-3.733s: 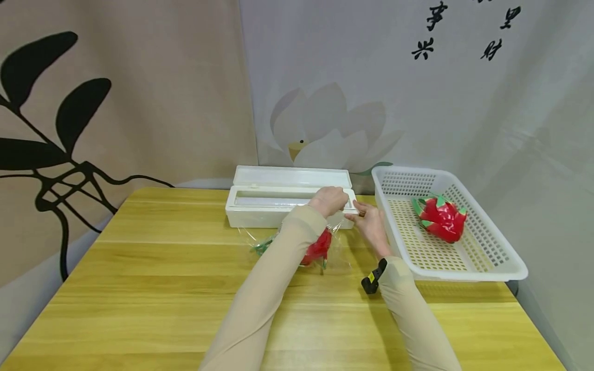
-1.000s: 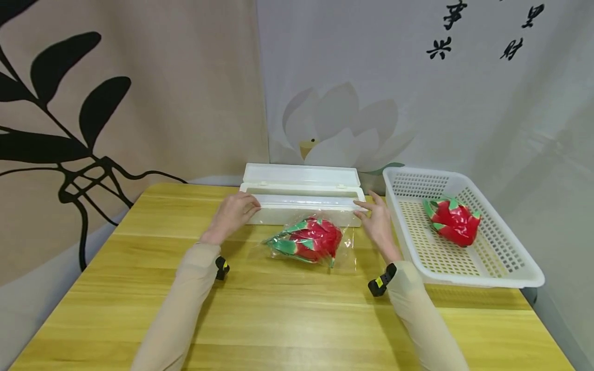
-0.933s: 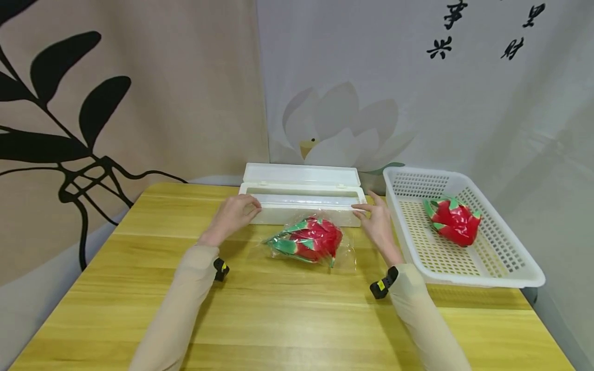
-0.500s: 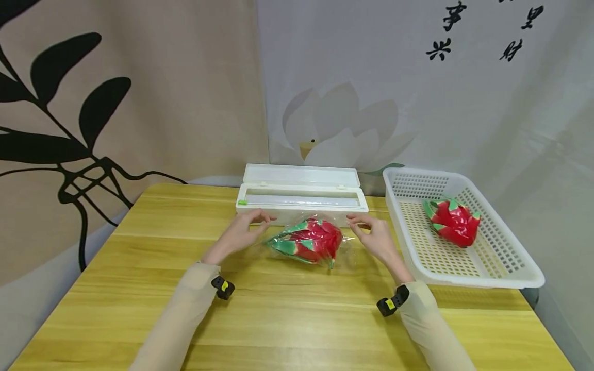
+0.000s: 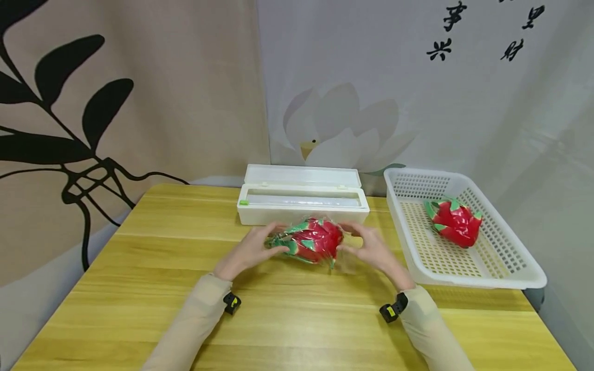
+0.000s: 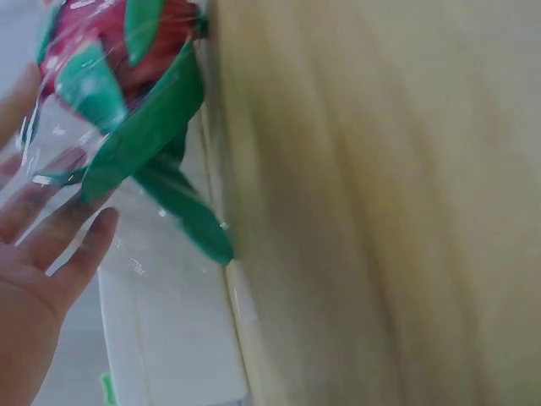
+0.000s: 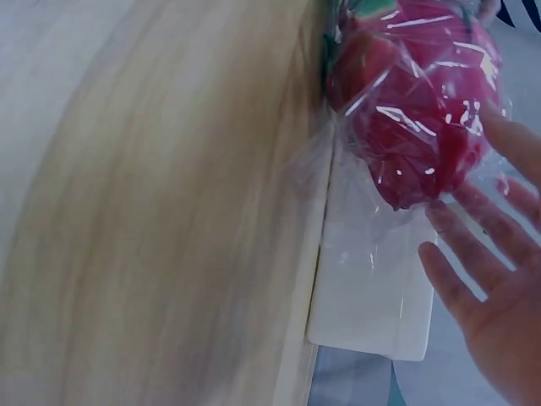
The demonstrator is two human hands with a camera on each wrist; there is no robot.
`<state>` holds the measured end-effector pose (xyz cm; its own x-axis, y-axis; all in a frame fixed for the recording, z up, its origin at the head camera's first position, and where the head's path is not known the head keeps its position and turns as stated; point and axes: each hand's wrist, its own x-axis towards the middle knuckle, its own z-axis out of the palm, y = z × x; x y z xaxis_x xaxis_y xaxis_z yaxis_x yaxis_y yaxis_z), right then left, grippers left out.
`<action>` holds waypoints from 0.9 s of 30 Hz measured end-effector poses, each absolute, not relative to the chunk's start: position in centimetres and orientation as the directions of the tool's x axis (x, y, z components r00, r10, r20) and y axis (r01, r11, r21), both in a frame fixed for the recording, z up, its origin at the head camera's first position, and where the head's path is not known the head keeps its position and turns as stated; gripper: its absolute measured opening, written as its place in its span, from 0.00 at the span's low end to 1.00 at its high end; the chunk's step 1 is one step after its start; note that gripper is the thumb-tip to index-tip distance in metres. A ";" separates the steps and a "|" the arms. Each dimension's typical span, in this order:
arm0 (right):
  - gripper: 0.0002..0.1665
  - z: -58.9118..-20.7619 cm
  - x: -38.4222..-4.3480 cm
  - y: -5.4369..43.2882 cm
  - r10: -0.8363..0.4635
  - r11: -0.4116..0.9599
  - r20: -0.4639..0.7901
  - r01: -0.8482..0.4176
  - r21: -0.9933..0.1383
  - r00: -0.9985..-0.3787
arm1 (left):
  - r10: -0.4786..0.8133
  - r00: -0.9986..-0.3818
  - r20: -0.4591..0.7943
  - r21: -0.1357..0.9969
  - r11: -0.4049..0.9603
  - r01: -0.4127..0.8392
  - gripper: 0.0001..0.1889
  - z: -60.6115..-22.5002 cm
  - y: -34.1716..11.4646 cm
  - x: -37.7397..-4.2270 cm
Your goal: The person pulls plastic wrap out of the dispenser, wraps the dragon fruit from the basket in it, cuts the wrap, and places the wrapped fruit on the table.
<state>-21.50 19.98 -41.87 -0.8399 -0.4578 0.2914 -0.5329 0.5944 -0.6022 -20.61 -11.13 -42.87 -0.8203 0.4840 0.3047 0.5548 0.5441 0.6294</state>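
Observation:
A red dragon fruit [image 5: 315, 240] with green scales lies in loose clear plastic film on the table. My left hand [image 5: 252, 251] is at its green end, fingers on the far side and thumb in front. In the left wrist view, that hand's spread fingers show through the film [image 6: 63, 127]. At the red end is my right hand [image 5: 368, 250], its thumb and fingers parted around that end. In the right wrist view its fingers [image 7: 473, 254] spread out at the film's edge. Right behind the fruit stands a white film dispenser box [image 5: 303, 214], lid raised, with a film roll inside.
To the right, a white perforated basket [image 5: 464, 281] holds another shiny red-and-green dragon fruit [image 5: 454, 224]. A green cutter slider [image 5: 244, 202] sits at the box's left end. The wooden table [image 5: 287, 319] meets a printed curtain [image 5: 195, 103] at the back.
Earlier the hands were at the dispenser's front edge, the left having come across from its right end. Both have since moved down to the wrapped dragon fruit. The green slider is now uncovered.

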 end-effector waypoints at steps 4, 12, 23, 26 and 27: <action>0.37 -42.1 -21.5 19.9 -0.492 0.607 0.333 -0.591 -0.532 -0.804 | 0.489 -0.779 0.392 0.567 0.538 0.624 0.25 -43.4 -10.7 -20.6; 0.35 -42.6 -21.6 19.8 -0.519 0.596 0.411 -0.662 -0.455 -0.750 | 0.471 -0.783 0.405 0.563 0.547 0.620 0.20 -43.4 -10.2 -20.6; 0.26 -42.9 -21.8 19.7 -0.507 0.563 0.456 -0.682 -0.468 -0.731 | 0.461 -0.769 0.443 0.545 0.543 0.639 0.16 -43.5 -9.9 -20.8; 0.24 -42.8 -21.9 19.7 -0.507 0.549 0.473 -0.693 -0.468 -0.721 | 0.449 -0.776 0.444 0.557 0.539 0.631 0.15 -43.6 -10.0 -20.8; 0.23 -42.8 -21.9 19.7 -0.508 0.543 0.480 -0.698 -0.467 -0.716 | 0.444 -0.779 0.442 0.563 0.539 0.627 0.15 -43.6 -10.0 -20.7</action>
